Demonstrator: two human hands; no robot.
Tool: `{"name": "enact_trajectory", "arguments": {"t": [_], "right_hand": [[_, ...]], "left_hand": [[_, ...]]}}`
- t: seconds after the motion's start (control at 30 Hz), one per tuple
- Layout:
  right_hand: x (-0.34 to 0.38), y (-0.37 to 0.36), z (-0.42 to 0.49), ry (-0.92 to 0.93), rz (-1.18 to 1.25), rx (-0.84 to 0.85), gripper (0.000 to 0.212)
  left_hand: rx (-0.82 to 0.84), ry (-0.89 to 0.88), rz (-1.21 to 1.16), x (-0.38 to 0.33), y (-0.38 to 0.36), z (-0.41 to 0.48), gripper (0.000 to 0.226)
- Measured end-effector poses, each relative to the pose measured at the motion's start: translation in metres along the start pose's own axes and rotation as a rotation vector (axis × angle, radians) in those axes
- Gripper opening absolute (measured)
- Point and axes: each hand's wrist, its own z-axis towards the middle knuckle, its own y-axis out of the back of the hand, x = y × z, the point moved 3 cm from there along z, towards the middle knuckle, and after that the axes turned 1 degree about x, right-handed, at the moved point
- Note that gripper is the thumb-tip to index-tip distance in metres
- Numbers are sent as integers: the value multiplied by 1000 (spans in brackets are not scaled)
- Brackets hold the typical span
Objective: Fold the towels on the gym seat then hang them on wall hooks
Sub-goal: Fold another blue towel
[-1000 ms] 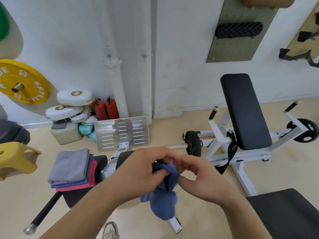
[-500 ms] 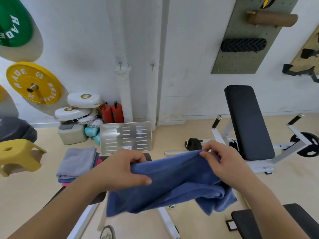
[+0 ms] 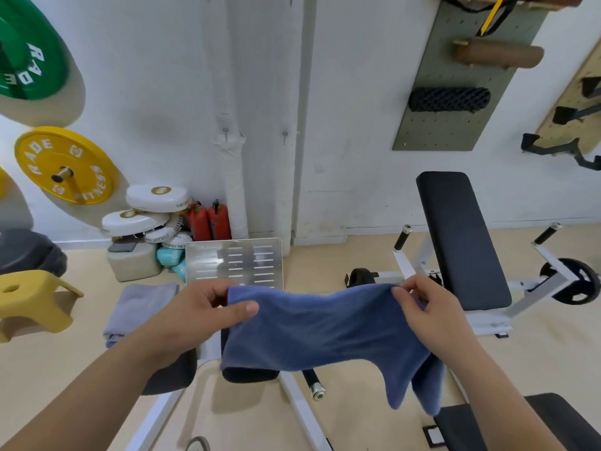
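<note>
Holding blue towel point(image 3: 318, 323) stretched mid-air, near centre: left hand point(image 3: 201, 307) pinched its left top corner, right hand point(image 3: 426, 307) its right corner, hands well apart, probably to square edges before folding. Grey towel stack point(image 3: 140, 304) lay left.

A blue towel point(image 3: 325, 327) hangs stretched in mid-air, its right end drooping; grey towel point(image 3: 140, 304) lies folded below.

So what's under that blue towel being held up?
Below the blue towel, held by the left hand and right hand, a black pad and white frame peek out. Whatever sits directly behind the cloth is covered.
</note>
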Motion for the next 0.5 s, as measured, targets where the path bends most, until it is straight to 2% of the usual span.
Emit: {"name": "enact_trajectory", "arguments": {"t": [0.07, 0.13, 0.23, 0.3, 0.4, 0.5], "right_hand": [[13, -10, -4, 17, 96, 27, 19], [33, -20, -10, 59, 161, 72, 17], [67, -34, -24, 130, 266, 153, 15], [87, -41, -33, 183, 334, 229, 13], [106, -45, -41, 260, 407, 342, 12], [109, -52, -42, 290, 413, 406, 8]], "left_hand": [[-58, -36, -14, 1, -7, 0, 17], [-96, -91, 91, -1, -20, -1, 20], [-48, -244, 208, -17, -52, -8, 20], [-101, -323, 149, -24, -64, -11, 20], [-162, -289, -35, -22, -68, -11, 30], [-269, -321, 18, -17, -65, -10, 29]]}}
